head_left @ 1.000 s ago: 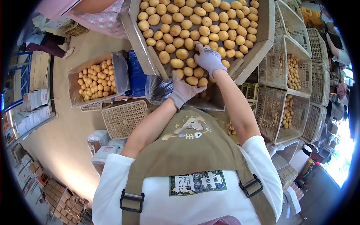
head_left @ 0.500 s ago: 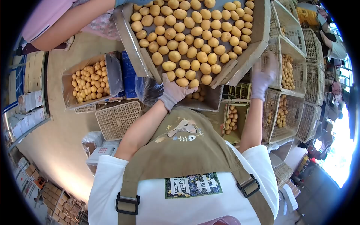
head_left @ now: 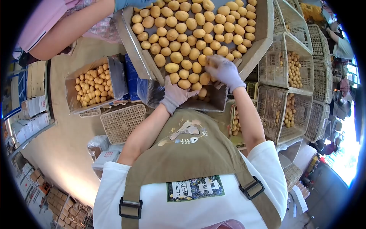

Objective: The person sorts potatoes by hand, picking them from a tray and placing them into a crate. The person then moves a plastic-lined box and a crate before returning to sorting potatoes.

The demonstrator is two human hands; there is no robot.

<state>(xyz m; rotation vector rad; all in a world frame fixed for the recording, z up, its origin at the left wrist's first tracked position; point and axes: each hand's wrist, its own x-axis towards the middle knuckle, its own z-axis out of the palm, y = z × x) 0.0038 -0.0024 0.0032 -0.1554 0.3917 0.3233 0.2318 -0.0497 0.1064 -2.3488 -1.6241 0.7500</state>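
Many yellow potatoes (head_left: 185, 49) lie spread on a sorting tray with a wooden rim (head_left: 256, 57), which narrows to a gap on my side. My gloved left hand (head_left: 176, 94) rests at the left of that gap, thumb and fingers apart, touching the nearest potatoes. Over the right of the gap, my gloved right hand (head_left: 225, 71) reaches onto the potatoes, its fingers stretched left and slightly blurred; I see nothing held in it. Below the gap stands a lined box (head_left: 217, 100) with potatoes inside, partly hidden by my left hand and apron.
A lined crate (head_left: 70, 91) of potatoes stands at left, near an upturned plastic basket (head_left: 124, 123). Stacked crates (head_left: 270, 103), some holding potatoes, line the right. Another person's gloved hand (head_left: 131, 4) is at the tray's far left edge.
My right hand has moved left from beside the crates onto the potatoes at the tray's gap. My left hand has stayed in place. A few potatoes near the gap have shifted.
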